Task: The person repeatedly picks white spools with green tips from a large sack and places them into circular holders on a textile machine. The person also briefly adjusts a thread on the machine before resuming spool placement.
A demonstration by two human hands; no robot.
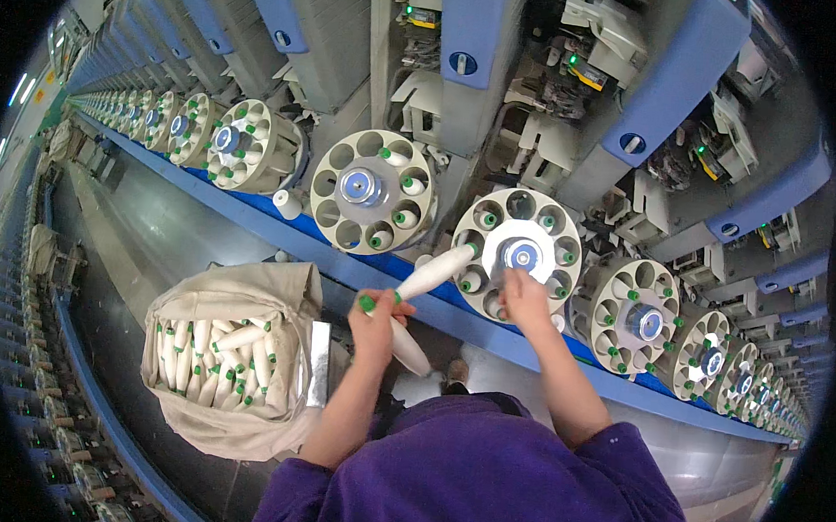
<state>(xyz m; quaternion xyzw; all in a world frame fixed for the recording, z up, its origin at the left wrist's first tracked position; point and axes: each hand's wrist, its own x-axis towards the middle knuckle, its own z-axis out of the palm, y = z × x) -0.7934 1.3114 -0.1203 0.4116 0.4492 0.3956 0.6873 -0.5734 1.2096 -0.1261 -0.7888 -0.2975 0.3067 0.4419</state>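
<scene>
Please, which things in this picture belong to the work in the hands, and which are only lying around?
Belongs, it seems:
- two white bobbins in the left hand
- round holder, with the right hand at its middle
- cloth bag with similar bobbins

Apparently lying around:
- small white spool near another holder

bobbins in a sack to the left, round magazines in a row ahead

Hands: 2 | held white bobbins: 2 | cloth sack: 1 | round magazines: at least 9
</scene>
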